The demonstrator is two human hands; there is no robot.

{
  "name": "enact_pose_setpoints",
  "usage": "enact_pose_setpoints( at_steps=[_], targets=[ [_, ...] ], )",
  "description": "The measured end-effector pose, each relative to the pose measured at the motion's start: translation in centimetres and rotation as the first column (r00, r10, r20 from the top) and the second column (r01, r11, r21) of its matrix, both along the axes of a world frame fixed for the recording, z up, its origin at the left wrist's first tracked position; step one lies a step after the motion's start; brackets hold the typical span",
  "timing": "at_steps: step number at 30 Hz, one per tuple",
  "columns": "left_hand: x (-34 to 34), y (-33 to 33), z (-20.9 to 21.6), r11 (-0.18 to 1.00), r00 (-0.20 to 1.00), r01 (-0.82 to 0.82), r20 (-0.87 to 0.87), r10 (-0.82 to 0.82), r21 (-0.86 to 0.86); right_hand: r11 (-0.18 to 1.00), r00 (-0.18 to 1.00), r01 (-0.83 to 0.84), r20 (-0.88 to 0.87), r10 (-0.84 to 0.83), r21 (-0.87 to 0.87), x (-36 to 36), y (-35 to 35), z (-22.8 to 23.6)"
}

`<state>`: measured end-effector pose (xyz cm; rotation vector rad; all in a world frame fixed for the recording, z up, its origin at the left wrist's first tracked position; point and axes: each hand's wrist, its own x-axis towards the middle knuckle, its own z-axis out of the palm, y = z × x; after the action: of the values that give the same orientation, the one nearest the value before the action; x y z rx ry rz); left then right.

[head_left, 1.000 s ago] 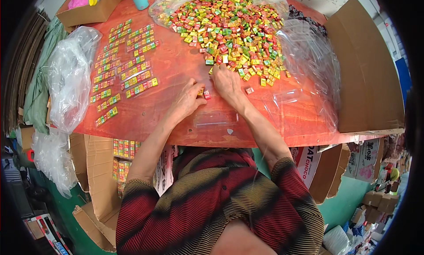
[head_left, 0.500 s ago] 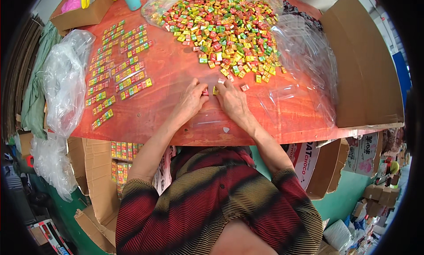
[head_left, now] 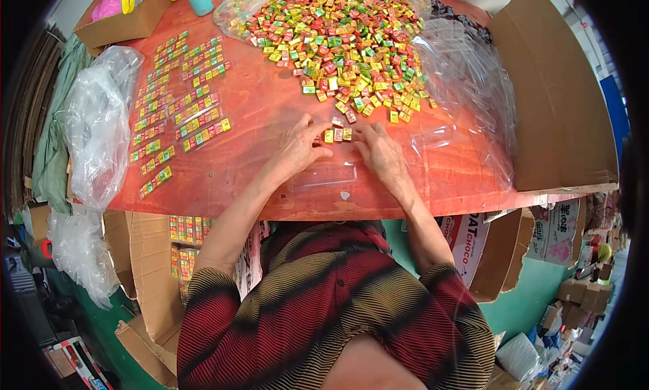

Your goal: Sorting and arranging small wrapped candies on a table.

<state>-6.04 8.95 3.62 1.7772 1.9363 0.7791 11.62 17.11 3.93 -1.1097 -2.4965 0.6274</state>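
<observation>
Red tabletop [head_left: 250, 177] is carrying the box row [head_left: 338, 135] I'm watching, crosswise: left hand [head_left: 297, 147], nearer, is cupping its left end, grip unclear; right hand [head_left: 381, 152] is hovering loosely spread, seemingly empty, just beside its right.

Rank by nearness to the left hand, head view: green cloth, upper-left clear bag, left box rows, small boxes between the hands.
1. Small boxes: right of the left hand.
2. Box rows: to its left.
3. Clear bag: farther left.
4. Green cloth: left of the bag.
</observation>
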Motion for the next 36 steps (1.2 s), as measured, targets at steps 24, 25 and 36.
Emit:
enact_pose_setpoints(
  at_steps=[24,25,36],
  targets=[
    [-1.0,-0.1,-0.9,0.999,0.997,-0.032,0.078,0.031,0.023,0.956,0.995,0.096,0.010,-0.103,0.276,-4.5,4.9,-2.0],
    [-1.1,-0.1,-0.9,0.999,0.996,-0.034,0.082,0.032,0.030,0.961,0.994,0.106,-0.027,-0.103,0.254,-4.4,4.4,-1.5],
    [-2.7,-1.5,0.5,0.998,0.997,-0.061,0.041,0.062,-0.031,0.924,0.986,-0.140,-0.033,0.162,0.356,-7.2,-2.8,-1.8]
  ],
)
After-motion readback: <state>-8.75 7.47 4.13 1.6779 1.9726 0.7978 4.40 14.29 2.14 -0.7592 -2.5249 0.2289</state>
